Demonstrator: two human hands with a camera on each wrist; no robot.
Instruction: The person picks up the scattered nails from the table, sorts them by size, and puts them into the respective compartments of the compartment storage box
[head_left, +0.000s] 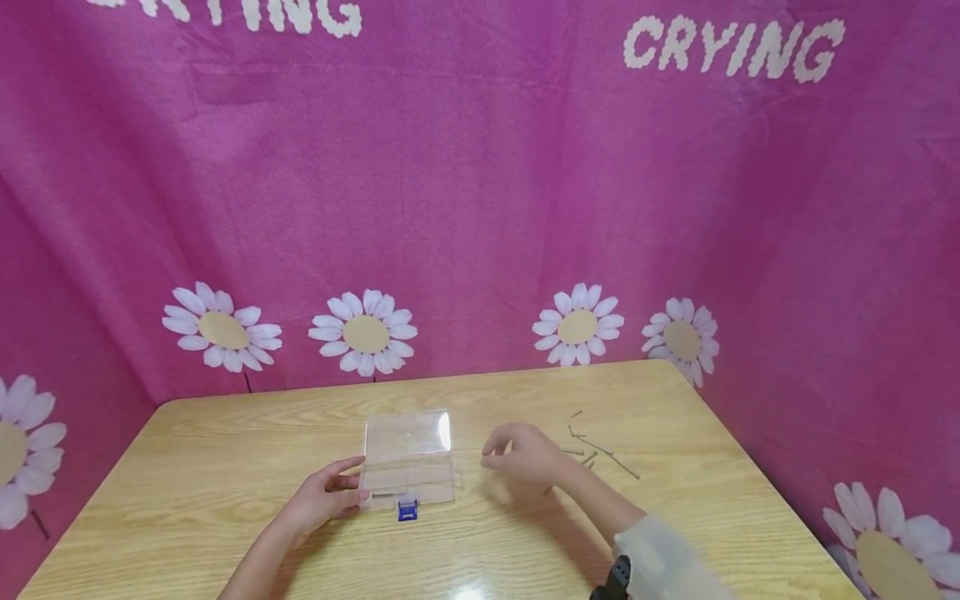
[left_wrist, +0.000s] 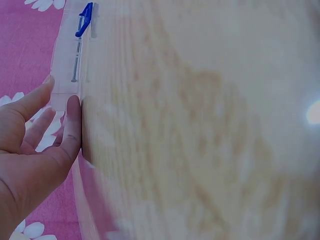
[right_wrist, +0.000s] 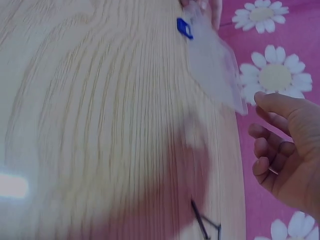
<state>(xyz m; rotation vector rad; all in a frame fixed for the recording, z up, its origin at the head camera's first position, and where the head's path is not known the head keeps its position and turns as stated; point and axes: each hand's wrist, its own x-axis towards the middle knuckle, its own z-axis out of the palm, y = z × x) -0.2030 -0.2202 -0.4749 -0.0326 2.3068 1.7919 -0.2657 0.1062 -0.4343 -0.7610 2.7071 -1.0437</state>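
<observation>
Bracing the clear plastic box [head_left: 408,460] with my left hand [head_left: 324,497], I keep its straight fingers [left_wrist: 70,131] against the box's left end so that it cannot slide on the wooden table [head_left: 225,467]. The lid stands open and the blue latch [head_left: 407,510] faces me; one nail [left_wrist: 75,62] lies inside. My right hand [head_left: 525,454] hovers just right of the box, fingers loosely curled, holding nothing I can see. The loose nails [head_left: 600,450] lie scattered further right of the box.
</observation>
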